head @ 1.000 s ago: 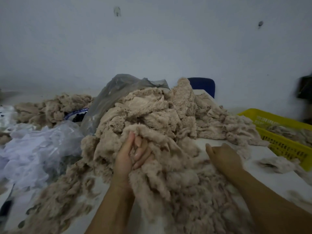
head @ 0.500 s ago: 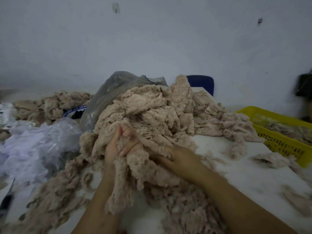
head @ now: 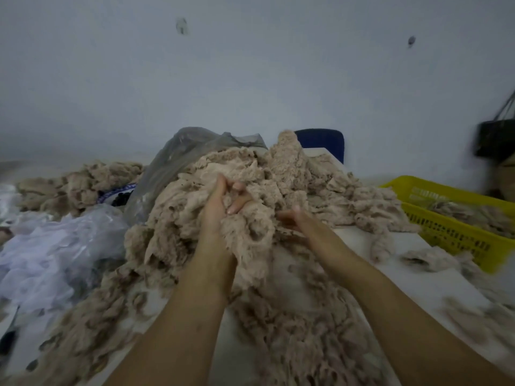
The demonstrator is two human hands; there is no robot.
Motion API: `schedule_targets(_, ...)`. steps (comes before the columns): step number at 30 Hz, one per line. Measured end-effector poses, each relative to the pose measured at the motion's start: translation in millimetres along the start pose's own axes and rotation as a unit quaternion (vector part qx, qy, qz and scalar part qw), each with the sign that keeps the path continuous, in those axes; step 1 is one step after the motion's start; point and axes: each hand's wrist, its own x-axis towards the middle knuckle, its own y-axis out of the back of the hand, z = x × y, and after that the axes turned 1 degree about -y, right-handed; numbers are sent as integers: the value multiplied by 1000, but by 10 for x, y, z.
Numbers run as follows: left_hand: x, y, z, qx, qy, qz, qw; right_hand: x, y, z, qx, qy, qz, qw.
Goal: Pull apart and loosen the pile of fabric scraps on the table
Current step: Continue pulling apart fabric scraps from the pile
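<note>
A big heap of beige, fuzzy fabric scraps (head: 281,179) covers the middle of the white table (head: 434,285) and trails toward me. My left hand (head: 223,207) is raised in the front of the heap, fingers curled around a clump of scraps that hangs below it. My right hand (head: 295,221) is just to its right, palm up, fingers half buried under the same clump, so its hold is unclear.
A yellow plastic basket (head: 457,235) with scraps stands at the right. Grey plastic bag (head: 178,162) rises behind the heap, crumpled white plastic (head: 55,246) lies left. A second scrap pile (head: 78,182) sits far left. Blue chair back (head: 323,140) behind the table. Loose tufts (head: 429,257) lie right.
My left hand has lifted its clump higher. My right hand moved left from the table edge into the heap, then drew back slightly to sit beside the left hand.
</note>
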Motion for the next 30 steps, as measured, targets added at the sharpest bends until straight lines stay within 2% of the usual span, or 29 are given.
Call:
schedule_targets(1,12,-79,-56,-64,22,-9,998,4,-74,-28,76,-19,-46,996)
schedule_targets(2,32,-134,-67,-84,28,2,996,9,-106,35,77,-45,-86,992)
schedule_targets(4,74,-306,-51,-96,16,11,995,-81,-260,20,3,-21,-129,991)
schedule_targets(6,113,-415,44,-114,11,12,993,-140,-227,88,-35,-19,-84,996)
schedule_targets(9,157,-458,216,-119,-1,23,993,-151,91,207,-177,-8,77,981)
schedule_targets(11,162,-401,222,-108,-4,45,993,-146,303,292,-241,-25,107,964)
schedule_targets(16,139,-280,94,-99,-8,82,992,-69,527,473,-257,-132,128,949)
schedule_targets(18,159,-244,141,-76,-27,87,993,-82,596,479,-113,-195,175,958)
schedule_targets(20,189,-213,183,-24,-40,97,994,-130,657,457,79,-206,187,957)
schedule_targets(23,269,-167,225,2,-45,102,994,-165,701,411,319,-182,187,911)
schedule_targets(28,325,-12,447,1,-124,202,972,-246,842,577,481,-225,263,805)
schedule_targets(29,287,22,484,1,-140,223,965,-268,837,602,489,-231,270,796)
schedule_targets(30,246,33,482,19,-146,241,959,-270,807,587,470,-232,267,809)
